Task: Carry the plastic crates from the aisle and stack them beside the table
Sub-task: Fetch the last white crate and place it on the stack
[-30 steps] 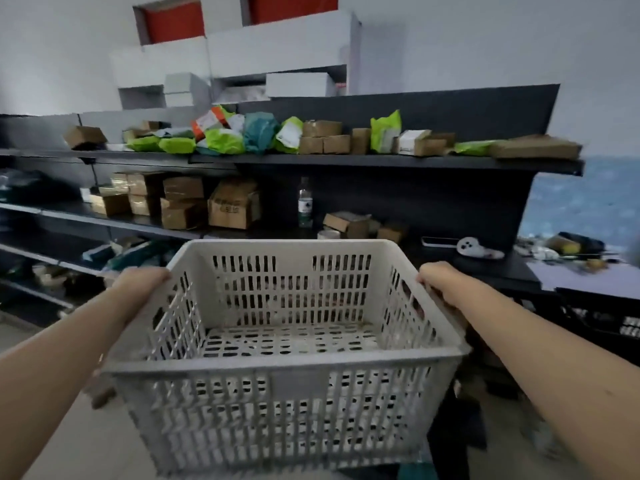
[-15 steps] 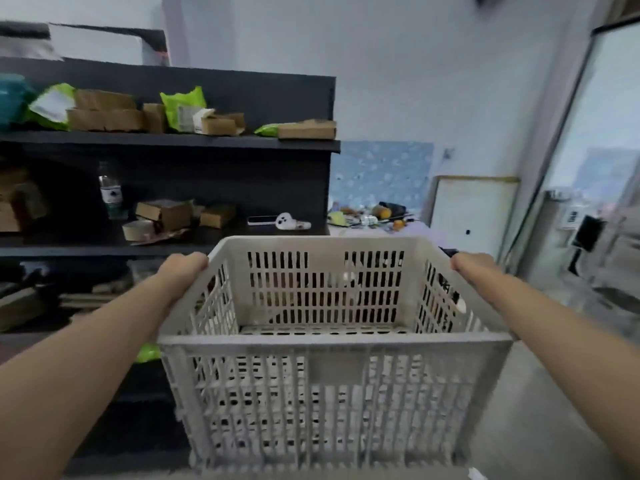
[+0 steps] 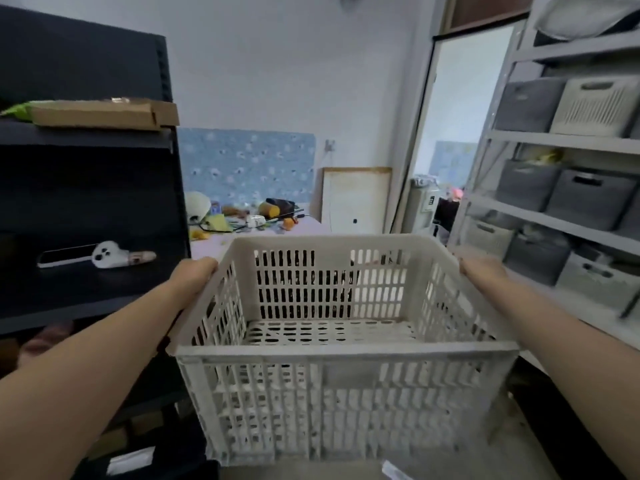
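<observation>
Head view shows me one white slotted plastic crate, empty, carried in the air in front of my chest. My left hand grips the left rim near the far corner, and my right hand grips the right rim at the matching place. So the two hands are wide apart, each one closed over the edge of the crate, and the crate hangs between them. The fingers are hidden on the outer side of the walls, so I cannot see how deep they hook.

The relation that matters now is the direction to the table. The lilac-topped table with small clutter lies straight ahead, beyond the far wall of the crate. A dark metal shelf unit stands close on my left, and a grey shelf rack with fabric bins stands on my right. The crate is wider from left to right than the free passage seems to allow with much margin.

I judge the carrying step is in the middle, not finished. No stack of crates is visible beside the table. For the next move I would keep the crate level and centred between both shelves, because the left corner is nearer to the dark shelf.
</observation>
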Available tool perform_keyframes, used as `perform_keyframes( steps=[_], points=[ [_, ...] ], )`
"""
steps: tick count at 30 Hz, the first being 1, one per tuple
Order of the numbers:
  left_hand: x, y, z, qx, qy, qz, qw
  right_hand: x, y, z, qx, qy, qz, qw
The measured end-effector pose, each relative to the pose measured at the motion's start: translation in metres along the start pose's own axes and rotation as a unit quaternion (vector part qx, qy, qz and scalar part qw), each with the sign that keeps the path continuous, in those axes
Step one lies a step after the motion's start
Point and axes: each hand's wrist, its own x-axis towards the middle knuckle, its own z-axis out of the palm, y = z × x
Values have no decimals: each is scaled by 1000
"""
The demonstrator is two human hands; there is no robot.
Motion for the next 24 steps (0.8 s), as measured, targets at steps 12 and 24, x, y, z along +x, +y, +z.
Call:
perform_keyframes(
  steps=[12,24],
  points=[
    [184,81,139,34,54,-10,998,259,-36,74,45,-46,21,998],
    [396,122,189,-27,130,-50,990,502,-156,214,39,-117,-45,991]
  ],
)
